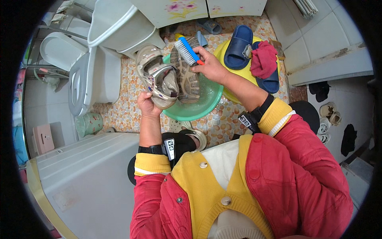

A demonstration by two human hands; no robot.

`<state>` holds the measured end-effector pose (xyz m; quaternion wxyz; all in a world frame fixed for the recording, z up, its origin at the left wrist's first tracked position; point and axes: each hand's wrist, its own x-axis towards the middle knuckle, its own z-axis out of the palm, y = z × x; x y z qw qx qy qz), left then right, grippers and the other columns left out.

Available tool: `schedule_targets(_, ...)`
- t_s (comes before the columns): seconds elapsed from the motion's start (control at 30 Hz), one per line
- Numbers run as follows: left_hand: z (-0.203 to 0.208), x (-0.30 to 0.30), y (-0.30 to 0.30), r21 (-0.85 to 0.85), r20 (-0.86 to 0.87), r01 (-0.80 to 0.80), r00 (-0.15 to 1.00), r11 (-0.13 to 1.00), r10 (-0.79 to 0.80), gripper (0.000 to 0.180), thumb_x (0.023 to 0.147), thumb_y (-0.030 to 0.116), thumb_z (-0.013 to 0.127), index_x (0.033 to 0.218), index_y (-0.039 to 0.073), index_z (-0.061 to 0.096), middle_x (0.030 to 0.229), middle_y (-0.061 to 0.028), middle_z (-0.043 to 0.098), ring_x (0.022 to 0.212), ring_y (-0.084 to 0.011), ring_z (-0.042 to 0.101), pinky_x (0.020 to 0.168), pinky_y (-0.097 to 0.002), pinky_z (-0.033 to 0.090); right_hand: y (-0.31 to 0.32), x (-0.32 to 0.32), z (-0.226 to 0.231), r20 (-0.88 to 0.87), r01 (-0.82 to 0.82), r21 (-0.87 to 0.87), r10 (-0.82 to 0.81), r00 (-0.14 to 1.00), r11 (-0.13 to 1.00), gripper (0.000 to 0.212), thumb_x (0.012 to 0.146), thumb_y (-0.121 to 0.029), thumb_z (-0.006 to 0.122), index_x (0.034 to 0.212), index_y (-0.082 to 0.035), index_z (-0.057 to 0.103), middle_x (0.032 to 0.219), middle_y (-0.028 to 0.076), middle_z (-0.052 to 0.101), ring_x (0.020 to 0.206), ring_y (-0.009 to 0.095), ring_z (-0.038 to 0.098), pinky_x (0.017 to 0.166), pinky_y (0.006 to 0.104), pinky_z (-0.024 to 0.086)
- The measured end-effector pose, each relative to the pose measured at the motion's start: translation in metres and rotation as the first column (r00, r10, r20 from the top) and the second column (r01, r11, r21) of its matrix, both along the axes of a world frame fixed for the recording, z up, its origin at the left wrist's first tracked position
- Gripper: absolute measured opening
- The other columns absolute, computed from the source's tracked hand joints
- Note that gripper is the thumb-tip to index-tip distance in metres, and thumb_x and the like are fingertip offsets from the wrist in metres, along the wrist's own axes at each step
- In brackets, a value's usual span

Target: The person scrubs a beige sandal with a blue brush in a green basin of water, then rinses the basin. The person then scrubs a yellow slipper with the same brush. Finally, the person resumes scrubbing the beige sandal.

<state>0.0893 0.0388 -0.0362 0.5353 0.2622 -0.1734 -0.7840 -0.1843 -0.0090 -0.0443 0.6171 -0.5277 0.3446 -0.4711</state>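
Observation:
My left hand (147, 104) is closed round the heel end of a beige-grey strappy sandal (160, 85), held over the left rim of a green basin (217, 101). A second sandal (184, 79) rests in the basin with its brown treaded sole facing up, right beside the first. In my right hand (211, 65), the fingers grip a blue scrubbing brush (187, 49) with white bristles and a red-orange handle end. The bristles are at or just above the upturned sole; contact cannot be made out. Water shows in the basin's right part.
Right of the basin, a yellow tub (227, 93) bears navy slippers (238, 47) and a red cloth (264, 59). A white bin (119, 28) and a grey-white toilet seat (79, 81) stand at left. A white cabinet (179, 12) is ahead; several shoes (328, 109) lie at right.

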Motion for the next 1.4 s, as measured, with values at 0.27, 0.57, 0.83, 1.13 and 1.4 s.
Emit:
schedule_targets(0.27, -0.011, -0.016, 0.011, 0.059, -0.006, 0.145, 0.989, 0.988, -0.145, 0.085, 0.06, 0.013, 0.061, 0.141, -0.004, 0.041, 0.135, -0.0229, 0.054, 0.123, -0.04, 0.054, 0.111, -0.0525, 0.04, 0.006, 0.012, -0.007, 0.073, 0.086, 0.016, -0.086, 0.994, 0.996, 0.05, 0.074, 0.01, 0.068, 0.119, -0.003, 0.05, 0.104, 0.004, 0.059, 0.098, 0.013, 0.058, 0.089, 0.0289, 0.047)
schedule_targets(0.57, 0.022, -0.05, 0.006, -0.135, 0.489, -0.027, 0.868, 0.991, 0.09, 0.09, 0.07, -0.003, 0.071, 0.148, 0.01, 0.029, 0.127, -0.0143, 0.056, 0.111, -0.028, 0.062, 0.094, -0.041, 0.053, 0.012, 0.01, 0.001, -0.345, 0.321, -0.102, -0.336, 0.876, 0.942, 0.044, 0.078, 0.002, 0.07, 0.117, -0.009, 0.052, 0.092, 0.003, 0.058, 0.09, 0.013, 0.055, 0.082, 0.0283, 0.046)
schedule_targets(0.83, 0.04, -0.055, 0.004, -0.431, 0.857, 0.169, -0.232, 0.886, 0.461, 0.107, 0.06, 0.014, 0.086, 0.15, 0.011, 0.029, 0.128, -0.0148, 0.055, 0.121, -0.036, 0.051, 0.102, -0.0441, 0.042, -0.001, -0.003, -0.01, -0.323, 0.382, -0.191, -0.425, 0.846, 0.904, 0.043, 0.078, 0.002, 0.069, 0.116, -0.01, 0.053, 0.088, 0.003, 0.057, 0.081, 0.014, 0.054, 0.077, 0.0276, 0.046)
schedule_targets(1.13, 0.054, -0.067, 0.014, -0.363, 0.675, 0.239, -0.599, 0.901, 0.431, 0.109, 0.059, 0.02, 0.088, 0.151, 0.014, 0.03, 0.13, -0.0118, 0.056, 0.12, -0.0329, 0.051, 0.097, -0.0498, 0.04, -0.004, 0.002, -0.025, -0.128, 0.35, -0.174, -0.374, 0.919, 0.92, 0.044, 0.076, 0.003, 0.069, 0.115, -0.01, 0.054, 0.084, 0.002, 0.053, 0.078, 0.013, 0.051, 0.073, 0.029, 0.046)
schedule_targets(1.4, 0.054, -0.065, 0.016, -0.586, 0.479, 0.331, -0.594, 0.74, 0.646, 0.102, 0.058, 0.019, 0.086, 0.147, 0.012, 0.038, 0.13, -0.0076, 0.055, 0.119, -0.0293, 0.05, 0.097, -0.0457, 0.033, -0.001, 0.0, -0.009, -0.089, 0.33, -0.189, -0.351, 0.932, 0.925, 0.045, 0.075, 0.005, 0.069, 0.115, -0.008, 0.053, 0.094, 0.001, 0.055, 0.086, 0.013, 0.051, 0.081, 0.0281, 0.045)
